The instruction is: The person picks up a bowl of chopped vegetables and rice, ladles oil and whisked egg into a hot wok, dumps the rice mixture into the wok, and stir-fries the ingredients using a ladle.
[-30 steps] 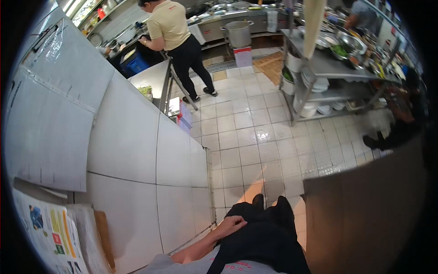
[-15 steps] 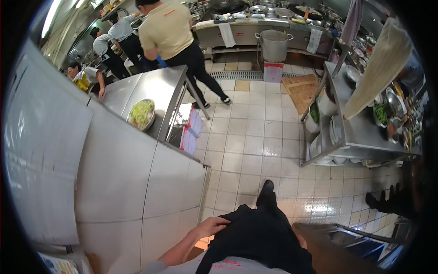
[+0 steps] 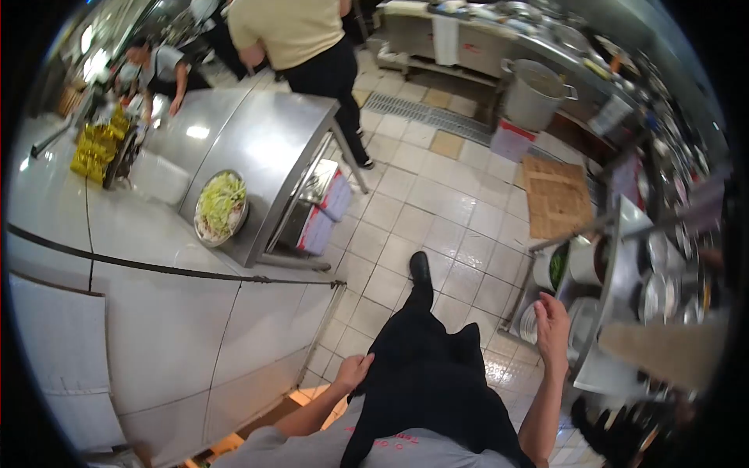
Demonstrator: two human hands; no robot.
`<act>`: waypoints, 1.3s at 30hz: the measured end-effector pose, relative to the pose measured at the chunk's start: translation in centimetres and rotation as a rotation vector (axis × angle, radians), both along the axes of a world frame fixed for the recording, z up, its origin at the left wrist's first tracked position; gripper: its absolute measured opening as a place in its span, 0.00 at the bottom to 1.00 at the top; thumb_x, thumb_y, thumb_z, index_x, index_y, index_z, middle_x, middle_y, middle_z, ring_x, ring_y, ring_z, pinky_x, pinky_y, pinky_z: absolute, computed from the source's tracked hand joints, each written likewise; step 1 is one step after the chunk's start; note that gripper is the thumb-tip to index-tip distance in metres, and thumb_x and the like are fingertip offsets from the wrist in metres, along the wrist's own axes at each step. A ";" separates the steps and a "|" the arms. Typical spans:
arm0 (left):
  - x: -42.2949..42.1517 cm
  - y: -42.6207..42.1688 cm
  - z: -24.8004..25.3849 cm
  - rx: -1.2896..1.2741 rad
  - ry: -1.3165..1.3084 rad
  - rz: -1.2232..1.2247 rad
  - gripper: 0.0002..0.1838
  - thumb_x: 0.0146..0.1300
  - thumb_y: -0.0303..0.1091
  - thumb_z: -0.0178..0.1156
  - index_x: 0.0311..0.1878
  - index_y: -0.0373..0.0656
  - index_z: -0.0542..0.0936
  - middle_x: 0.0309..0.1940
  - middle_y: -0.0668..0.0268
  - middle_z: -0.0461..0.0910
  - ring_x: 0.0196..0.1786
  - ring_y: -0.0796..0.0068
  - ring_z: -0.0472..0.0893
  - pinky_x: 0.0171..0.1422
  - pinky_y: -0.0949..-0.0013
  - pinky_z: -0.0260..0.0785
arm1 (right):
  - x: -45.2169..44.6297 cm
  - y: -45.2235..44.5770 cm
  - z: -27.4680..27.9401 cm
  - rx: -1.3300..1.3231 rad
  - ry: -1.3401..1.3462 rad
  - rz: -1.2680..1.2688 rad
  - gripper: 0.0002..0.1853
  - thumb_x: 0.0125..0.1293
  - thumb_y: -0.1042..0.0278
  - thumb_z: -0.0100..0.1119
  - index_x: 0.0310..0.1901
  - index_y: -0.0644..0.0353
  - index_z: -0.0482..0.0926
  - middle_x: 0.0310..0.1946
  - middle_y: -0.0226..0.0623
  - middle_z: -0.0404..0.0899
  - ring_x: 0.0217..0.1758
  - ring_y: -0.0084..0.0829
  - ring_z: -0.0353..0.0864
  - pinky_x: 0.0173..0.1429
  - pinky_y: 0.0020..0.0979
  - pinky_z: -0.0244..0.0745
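Two bare hands of mine show low in a tiled kitchen. My left hand (image 3: 355,372) is at the left edge of my black apron (image 3: 437,374), fingers curled in; I cannot tell whether they pinch the cloth. The apron hangs down my front, between my arms. My right hand (image 3: 552,324) is raised apart from it, loosely open with bent fingers, and in my view lies over a metal rack (image 3: 597,373) holding white plates (image 3: 529,324) and a tub of greens (image 3: 558,265). One black shoe (image 3: 420,269) points ahead on the pale floor tiles (image 3: 437,195). To the left, a bowl (image 3: 246,209) of shredded pale greens sits on a steel table (image 3: 277,129), with yellow packets (image 3: 97,152) farther left. Beyond the table stands a person in a yellow shirt (image 3: 289,31). Ahead right, a large pot (image 3: 533,97) rests on a box (image 3: 512,142), near flat cardboard (image 3: 555,199).
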State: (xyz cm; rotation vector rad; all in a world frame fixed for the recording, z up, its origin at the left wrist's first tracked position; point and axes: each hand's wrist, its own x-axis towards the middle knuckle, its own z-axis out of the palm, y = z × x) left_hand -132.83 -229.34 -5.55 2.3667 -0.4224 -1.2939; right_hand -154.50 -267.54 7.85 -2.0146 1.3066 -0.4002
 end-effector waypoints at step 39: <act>34.2 -52.0 0.3 0.113 0.071 0.536 0.16 0.69 0.41 0.49 0.45 0.34 0.74 0.31 0.61 0.77 0.36 0.66 0.75 0.46 0.65 0.67 | 19.3 -35.5 -27.8 0.747 0.755 -0.291 0.17 0.67 0.55 0.46 0.37 0.59 0.80 0.30 0.43 0.80 0.33 0.39 0.81 0.36 0.40 0.74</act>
